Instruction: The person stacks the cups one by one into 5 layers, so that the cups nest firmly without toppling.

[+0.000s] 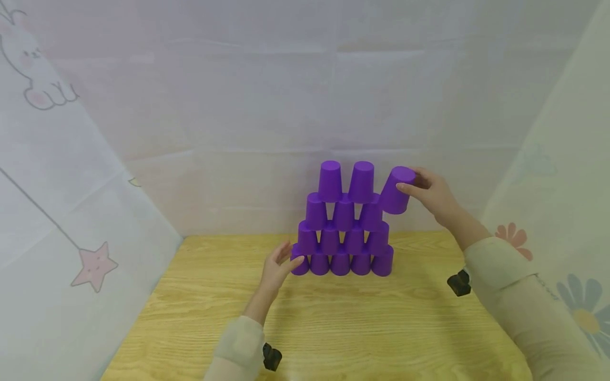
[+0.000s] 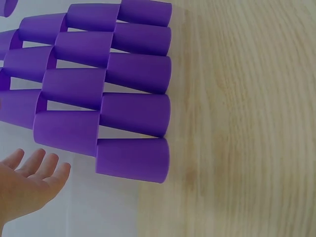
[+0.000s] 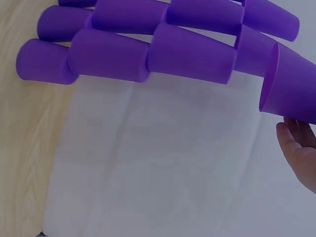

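Note:
Purple cups, upside down, form a stepped pyramid (image 1: pixel 330 241) in several rows, with two cups in the top row. High at its right side, my right hand (image 1: pixel 436 198) grips a purple cup (image 1: pixel 394 200) between thumb and fingers. This cup is tilted, its closed end up, beside the two top cups. In the right wrist view its rim faces the stack, and the fingers (image 3: pixel 291 140) lie along its underside. Low at the pyramid's left side is my left hand (image 1: pixel 275 271), fingers relaxed and holding nothing. The left wrist view shows this hand (image 2: pixel 30 182) apart from the cups.
The pyramid stands on a wood-grain table (image 1: pixel 343 323) near its back edge. A pale cloth wall (image 1: pixel 238 106) rises just behind it. Printed cloth sides flank the table, a pink star (image 1: pixel 95 266) on the left one. Black pieces (image 1: pixel 459 283) hang at both wrists.

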A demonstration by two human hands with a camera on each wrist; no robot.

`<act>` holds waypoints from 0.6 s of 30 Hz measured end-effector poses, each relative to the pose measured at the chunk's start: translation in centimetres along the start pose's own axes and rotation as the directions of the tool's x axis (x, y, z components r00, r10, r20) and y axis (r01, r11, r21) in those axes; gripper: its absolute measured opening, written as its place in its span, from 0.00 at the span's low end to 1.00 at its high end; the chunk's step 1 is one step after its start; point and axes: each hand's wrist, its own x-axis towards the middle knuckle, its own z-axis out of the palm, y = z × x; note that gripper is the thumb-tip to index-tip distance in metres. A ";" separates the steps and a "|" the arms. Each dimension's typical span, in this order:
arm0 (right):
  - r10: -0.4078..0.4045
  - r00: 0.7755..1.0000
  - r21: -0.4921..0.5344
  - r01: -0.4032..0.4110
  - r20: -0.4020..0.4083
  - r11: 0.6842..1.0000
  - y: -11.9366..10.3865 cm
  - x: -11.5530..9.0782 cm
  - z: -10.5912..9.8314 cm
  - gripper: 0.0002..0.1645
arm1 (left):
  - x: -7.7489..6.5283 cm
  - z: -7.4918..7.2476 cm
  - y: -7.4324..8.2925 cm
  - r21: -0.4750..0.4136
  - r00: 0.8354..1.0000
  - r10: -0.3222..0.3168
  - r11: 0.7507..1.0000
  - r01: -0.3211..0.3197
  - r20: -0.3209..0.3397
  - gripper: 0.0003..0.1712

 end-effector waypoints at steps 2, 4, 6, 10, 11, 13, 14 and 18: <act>-0.015 1.000 0.003 0.015 -0.015 1.000 -0.5 0.4 -0.2 0.31 | -0.2 0.0 -0.4 -0.012 1.000 -0.003 1.000 0.003 0.006 0.42; -0.019 0.999 0.002 0.019 -0.032 1.000 -1.1 0.8 -0.4 0.31 | -0.4 0.1 -0.8 -0.020 1.000 -0.002 1.000 0.002 0.001 0.42; -0.024 0.998 -0.002 0.024 -0.056 1.000 -1.7 1.2 -0.6 0.30 | -0.6 0.1 -1.1 -0.024 1.000 -0.005 1.000 0.005 0.003 0.41; -0.036 0.996 0.000 0.036 -0.085 0.999 -2.9 1.9 -1.1 0.29 | -0.8 0.1 -1.6 -0.024 1.000 0.004 1.000 -0.003 0.023 0.38; -0.039 0.995 0.006 0.040 -0.089 0.999 -3.2 2.1 -1.1 0.29 | -0.9 0.0 -1.8 -0.025 1.000 0.009 1.000 -0.009 0.030 0.37; -0.040 0.995 0.027 0.042 -0.093 0.999 -3.7 2.6 -1.2 0.29 | -1.0 0.0 -2.0 -0.024 0.999 0.017 1.000 -0.017 0.027 0.36; -0.038 0.995 0.035 0.041 -0.095 0.999 -4.0 2.8 -1.2 0.29 | -1.0 0.0 -2.2 -0.020 1.000 0.017 1.000 -0.017 0.022 0.36; -0.039 0.994 0.075 0.046 -0.099 0.996 -5.1 3.8 -1.0 0.30 | -1.4 0.0 -2.5 -0.008 1.000 0.007 1.000 -0.007 0.002 0.36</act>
